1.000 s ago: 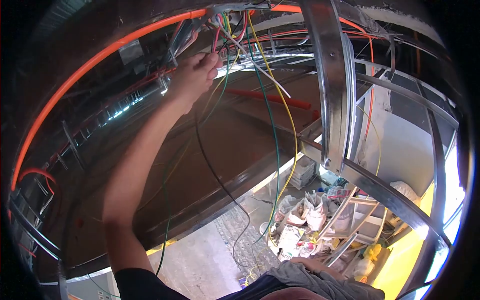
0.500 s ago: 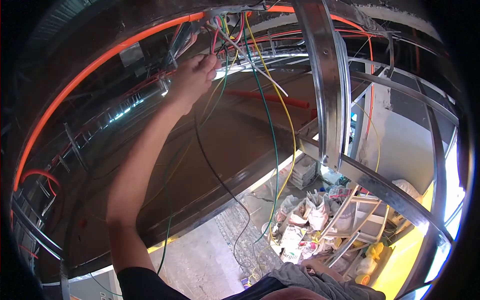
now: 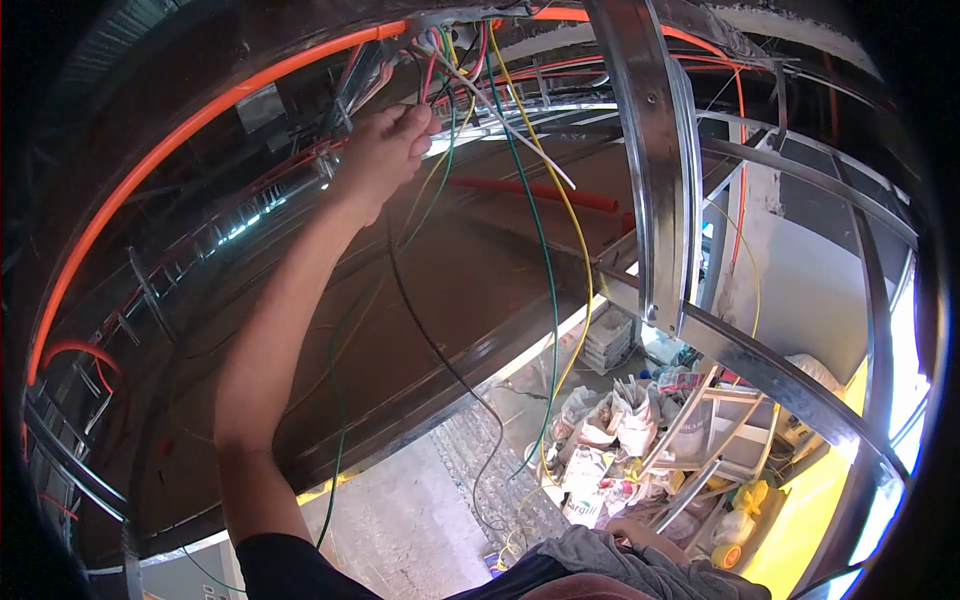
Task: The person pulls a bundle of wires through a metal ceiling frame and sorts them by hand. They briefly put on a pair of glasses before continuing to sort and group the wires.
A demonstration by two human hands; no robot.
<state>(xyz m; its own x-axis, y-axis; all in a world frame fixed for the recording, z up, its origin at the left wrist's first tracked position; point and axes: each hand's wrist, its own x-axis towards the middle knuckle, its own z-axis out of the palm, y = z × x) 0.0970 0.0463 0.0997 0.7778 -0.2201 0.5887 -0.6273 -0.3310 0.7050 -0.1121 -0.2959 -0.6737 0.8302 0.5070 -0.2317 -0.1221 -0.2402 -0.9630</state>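
Observation:
My left hand (image 3: 385,150) is raised at the upper middle, fingers closed around electrical wires, among them a red wire (image 3: 430,80). A black wire (image 3: 425,335) hangs in a long curve from below that hand. Beside it dangle a white wire (image 3: 535,148) with a free end, a green wire (image 3: 545,250) and a yellow wire (image 3: 580,235). All come from a bunch near the ceiling beam; where they enter is partly hidden. At the bottom right, my right hand (image 3: 628,530) shows only in part, low by the grey cloth, its fingers hidden.
An orange conduit (image 3: 190,130) curves along the upper left. A metal stud (image 3: 650,150) stands right of the wires, joined to a metal rail (image 3: 770,370). A brown ceiling panel (image 3: 480,290) spans the middle. Below are sacks (image 3: 635,415) and a wooden ladder (image 3: 735,397).
Almost nothing moves. My left hand stays closed on the wires in nearly the same place, and the hanging wires shift slightly.

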